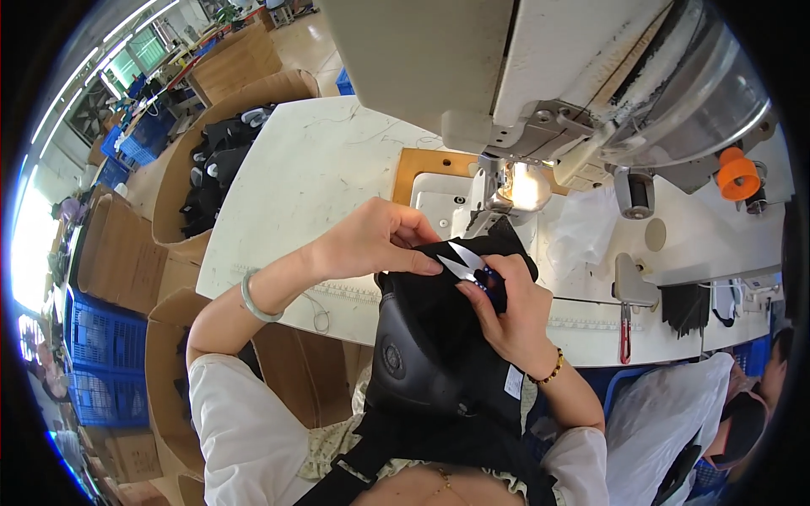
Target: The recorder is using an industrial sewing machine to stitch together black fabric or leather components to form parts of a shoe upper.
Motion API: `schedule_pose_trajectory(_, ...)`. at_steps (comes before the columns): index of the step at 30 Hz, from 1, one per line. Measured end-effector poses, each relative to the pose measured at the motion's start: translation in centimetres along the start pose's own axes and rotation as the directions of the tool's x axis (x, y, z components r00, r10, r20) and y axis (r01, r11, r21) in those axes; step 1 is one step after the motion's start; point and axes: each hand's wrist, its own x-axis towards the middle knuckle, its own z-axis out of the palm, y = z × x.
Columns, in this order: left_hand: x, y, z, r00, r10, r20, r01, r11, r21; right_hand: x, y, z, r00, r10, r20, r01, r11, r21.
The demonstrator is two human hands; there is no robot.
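Note:
My left hand [380, 243] pinches the upper edge of a black fabric piece [460, 371] between thumb and fingers. The piece has a smooth, moulded dark panel with a round emblem on its left side and a small white label at the lower right. It hangs over the table's front edge onto my lap. My right hand [521, 310] is closed round thread snips [461, 260] with dark blue handles. Their two pointed blades are spread, lying over the fabric close to my left thumb.
Just beyond my hands stands a sewing machine [523, 76], its lamp lit near the needle area. A cardboard box [173, 181] of black pieces stands left of the white table [287, 181]. Blue crates [105, 358] are farther left; clear plastic [666, 413] lies at the lower right.

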Motion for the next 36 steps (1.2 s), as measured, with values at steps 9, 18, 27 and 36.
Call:
schedule_pose_trajectory(9,0.6,-1.2,-0.8,0.995,0.027,0.098,-0.011,0.987,-0.161,0.3,0.4,1.1,0.99,-0.132,-0.048,0.127,0.986,-0.104)
schedule_pose_trajectory(18,1.0,-1.4,-0.8,0.995,0.058,0.081,-0.045,0.988,-0.15,0.5,1.0,0.8,0.992,-0.058,-0.11,0.067,0.994,0.082)
schedule_pose_trajectory(27,-0.9,-2.7,-3.3,0.993,0.035,-0.117,-0.04,0.998,-0.042,-1.2,1.5,1.0,0.982,0.137,-0.129,-0.018,0.753,0.658)
schedule_pose_trajectory(36,-11.7,-16.2,-15.7,0.334,0.022,-0.942,-0.349,0.932,-0.102,-8.9,7.7,-3.6,0.803,0.439,-0.402,-0.268,0.87,0.414)
